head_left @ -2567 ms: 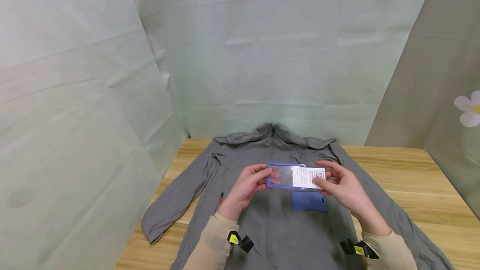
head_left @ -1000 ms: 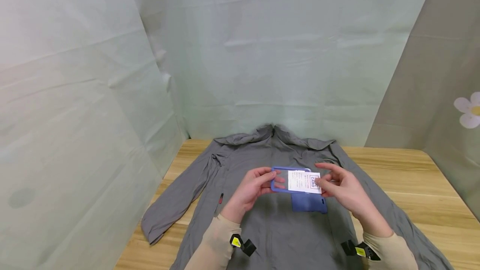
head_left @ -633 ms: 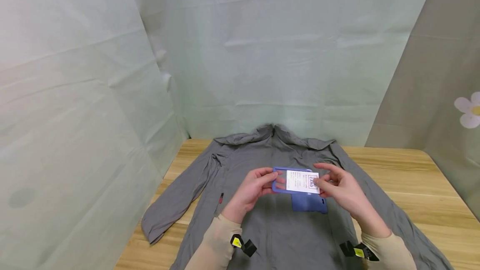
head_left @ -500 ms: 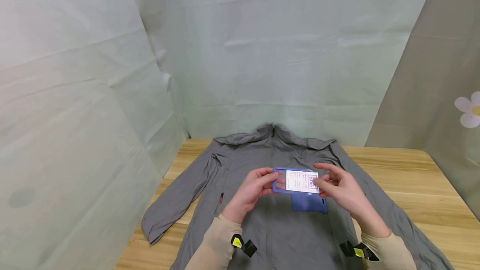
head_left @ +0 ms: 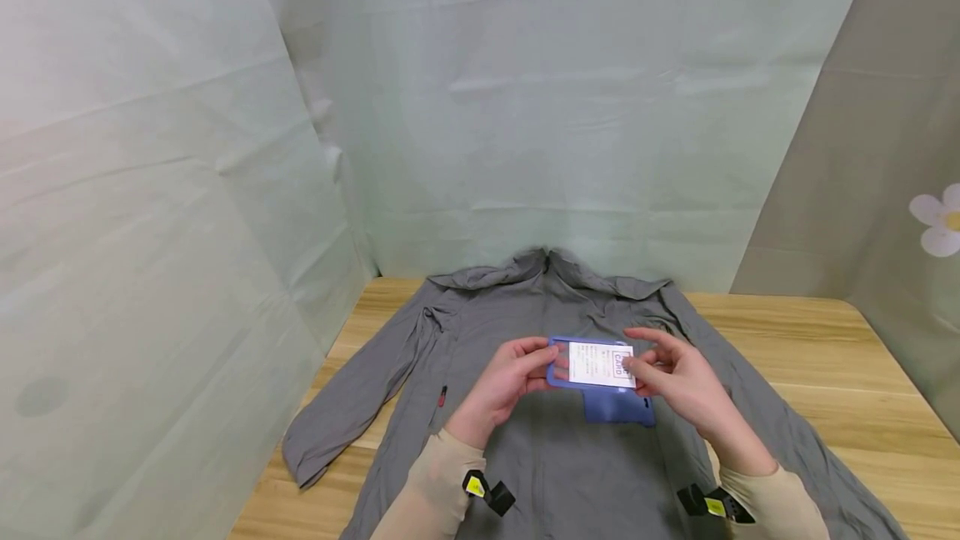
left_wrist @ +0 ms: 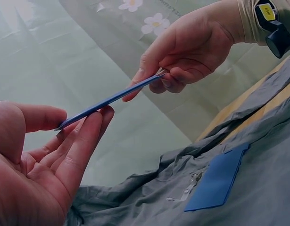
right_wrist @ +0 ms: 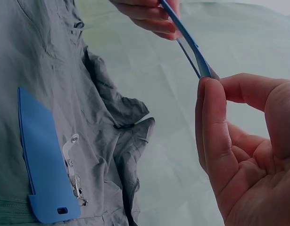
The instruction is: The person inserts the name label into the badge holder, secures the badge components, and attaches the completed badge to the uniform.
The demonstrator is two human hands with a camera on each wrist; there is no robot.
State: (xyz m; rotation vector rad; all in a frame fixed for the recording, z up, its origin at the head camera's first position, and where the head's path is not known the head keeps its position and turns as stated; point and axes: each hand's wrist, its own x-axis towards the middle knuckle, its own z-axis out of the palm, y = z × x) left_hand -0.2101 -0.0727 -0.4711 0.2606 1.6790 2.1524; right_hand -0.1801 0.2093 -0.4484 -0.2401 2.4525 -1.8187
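Observation:
My left hand (head_left: 506,377) pinches the left end of a clear badge holder with a blue rim (left_wrist: 111,98), held above the grey jacket (head_left: 487,315). My right hand (head_left: 686,377) pinches the right end of a white printed ID card (head_left: 596,363) between thumb and fingers. The card lies along the holder and covers most of its clear middle; a see-through strip shows at the left. In the wrist views both appear nearly edge-on, so I cannot tell how deep the card sits inside. Below them a separate blue panel (head_left: 617,408) with a small slot rests on the jacket.
A clear strap with a metal clip (right_wrist: 71,165) lies on the jacket beside the blue panel. The jacket is spread over a wooden table (head_left: 810,357), its sleeves reaching to either side. Pale cloth (head_left: 562,107) hangs behind the table and along its left.
The card has slid left along the holder, overlapping much more of it. My left hand and the holder have shifted slightly right and down, while my right hand has moved a little left.

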